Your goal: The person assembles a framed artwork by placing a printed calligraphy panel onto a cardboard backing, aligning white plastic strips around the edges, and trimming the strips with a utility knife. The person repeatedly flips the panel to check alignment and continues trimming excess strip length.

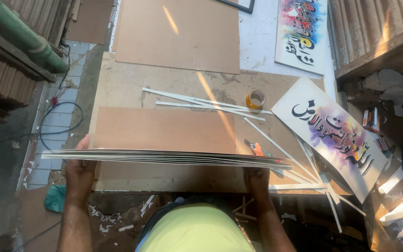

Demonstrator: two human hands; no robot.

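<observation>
Both forearms stretched forward, well apart. Left hand (80,170) closed in a firm grip, thumb on top, fingers hidden below. Right hand (256,178) closed likewise, wrist straight, knuckles facing up.

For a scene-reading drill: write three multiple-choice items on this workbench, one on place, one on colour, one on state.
1. Where does the tape roll lie?
A. on the floor
B. on the bench beyond the white strips
C. on the stack

2. What colour is the tape roll?
A. yellow
B. blue
C. black

3. How is the stack of boards held?
A. left hand only
B. lying untouched
C. a hand at each end

Key: 1 B, it sits past the strips; 2 A, its rim is yellow; 3 C, right hand grips the other end.
</observation>
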